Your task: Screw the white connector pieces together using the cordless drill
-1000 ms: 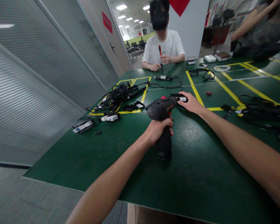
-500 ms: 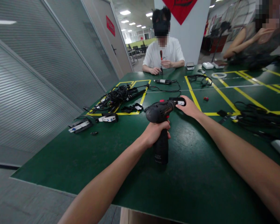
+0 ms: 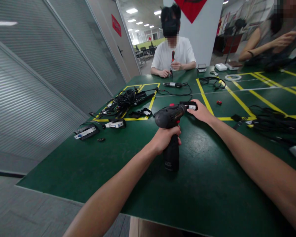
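My left hand (image 3: 166,140) is wrapped round the handle of a black cordless drill (image 3: 169,118) with red buttons, its battery end hanging down over the green table (image 3: 143,181). The drill's chuck points away from me and to the right, toward a small black-and-white part (image 3: 192,107). That part is gripped between the fingers and thumb of my right hand (image 3: 199,111); its exact kind is unclear. Whether the drill's tip touches it, I cannot make out.
Tangled black cables (image 3: 125,100) lie at left, near two black-and-white devices (image 3: 114,123). A corded tool (image 3: 172,84) lies farther back. More cables (image 3: 276,120) are at right. Across the table a person (image 3: 172,54) holds a red-handled screwdriver (image 3: 173,56); another person sits at the far right.
Both hands keep their hold on the drill and the part, almost unmoved. The view has shifted slightly. At far right, the other person's hand has lowered.
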A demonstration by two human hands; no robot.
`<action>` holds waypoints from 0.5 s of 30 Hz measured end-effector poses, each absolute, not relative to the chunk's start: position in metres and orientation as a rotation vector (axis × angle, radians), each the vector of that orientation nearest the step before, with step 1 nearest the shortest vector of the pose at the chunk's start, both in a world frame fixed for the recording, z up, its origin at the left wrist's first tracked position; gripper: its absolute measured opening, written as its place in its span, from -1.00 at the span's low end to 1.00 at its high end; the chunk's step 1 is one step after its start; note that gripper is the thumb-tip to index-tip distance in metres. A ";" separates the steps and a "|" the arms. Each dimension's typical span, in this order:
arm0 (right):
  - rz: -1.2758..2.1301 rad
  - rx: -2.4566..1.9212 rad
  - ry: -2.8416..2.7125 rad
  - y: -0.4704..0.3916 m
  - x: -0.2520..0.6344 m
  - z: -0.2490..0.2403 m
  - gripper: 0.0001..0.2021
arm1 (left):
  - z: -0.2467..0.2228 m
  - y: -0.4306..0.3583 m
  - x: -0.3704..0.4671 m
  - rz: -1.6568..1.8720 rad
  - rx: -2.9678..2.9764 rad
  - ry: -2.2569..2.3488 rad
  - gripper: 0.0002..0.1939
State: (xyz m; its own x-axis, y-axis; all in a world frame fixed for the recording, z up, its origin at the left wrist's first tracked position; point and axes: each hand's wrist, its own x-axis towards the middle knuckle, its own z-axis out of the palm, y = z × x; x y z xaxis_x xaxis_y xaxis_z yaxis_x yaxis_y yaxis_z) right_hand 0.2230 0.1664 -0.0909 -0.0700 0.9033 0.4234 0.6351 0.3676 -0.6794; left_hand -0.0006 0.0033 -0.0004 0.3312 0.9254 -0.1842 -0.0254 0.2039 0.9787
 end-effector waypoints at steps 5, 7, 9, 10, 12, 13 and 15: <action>0.430 -1.347 -1.792 0.167 0.224 -0.091 -0.49 | -0.001 0.003 -0.001 0.846 1.157 1.013 -0.85; 0.436 -1.349 -1.790 0.166 0.224 -0.090 -0.50 | -0.001 0.002 -0.001 0.852 1.152 1.013 -0.85; 0.440 -1.350 -1.788 0.165 0.224 -0.089 -0.50 | -0.001 0.002 -0.001 0.860 1.153 1.010 -0.85; 0.441 -1.350 -1.787 0.164 0.223 -0.089 -0.50 | -0.002 0.002 -0.002 0.862 1.154 1.008 -0.84; 0.442 -1.349 -1.787 0.164 0.223 -0.088 -0.50 | -0.002 0.003 -0.002 0.859 1.157 1.004 -0.83; 0.442 -1.348 -1.787 0.163 0.223 -0.088 -0.50 | -0.002 0.003 -0.002 0.856 1.158 1.004 -0.82; 0.444 -1.343 -1.790 0.163 0.223 -0.088 -0.51 | -0.002 0.003 -0.002 0.847 1.160 1.008 -0.83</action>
